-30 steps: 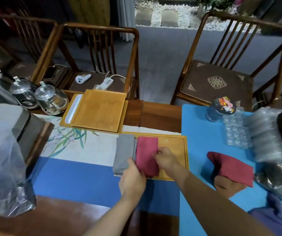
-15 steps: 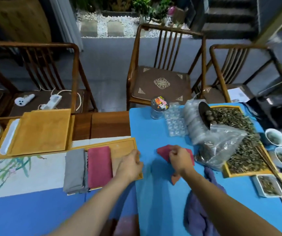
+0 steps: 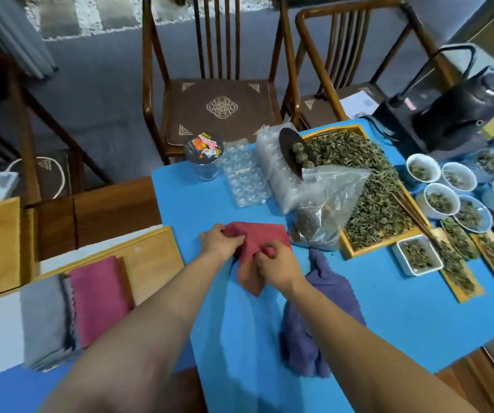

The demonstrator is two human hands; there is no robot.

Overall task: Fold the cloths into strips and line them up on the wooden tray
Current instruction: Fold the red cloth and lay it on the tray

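A crumpled dark red cloth (image 3: 259, 238) lies on the blue mat in the middle of the view. My left hand (image 3: 220, 241) pinches its left edge and my right hand (image 3: 277, 265) grips its lower middle. The wooden tray (image 3: 153, 257) sits at the left and holds two folded strips side by side: a grey strip (image 3: 44, 318) and a pink-red strip (image 3: 99, 296). A crumpled purple cloth (image 3: 320, 308) lies on the mat just right of my right forearm.
Behind the red cloth stand a lidded jar (image 3: 204, 158), a clear blister tray (image 3: 244, 180) and a plastic bag (image 3: 323, 207). A tray of dried tea leaves (image 3: 368, 189), several small bowls (image 3: 441, 201) and a black kettle (image 3: 460, 111) fill the right. Wooden chairs (image 3: 216, 105) stand beyond the table.
Both hands left the folded pink-red strip on the tray and moved right to the dark red cloth, which they now hold. The view swung right.
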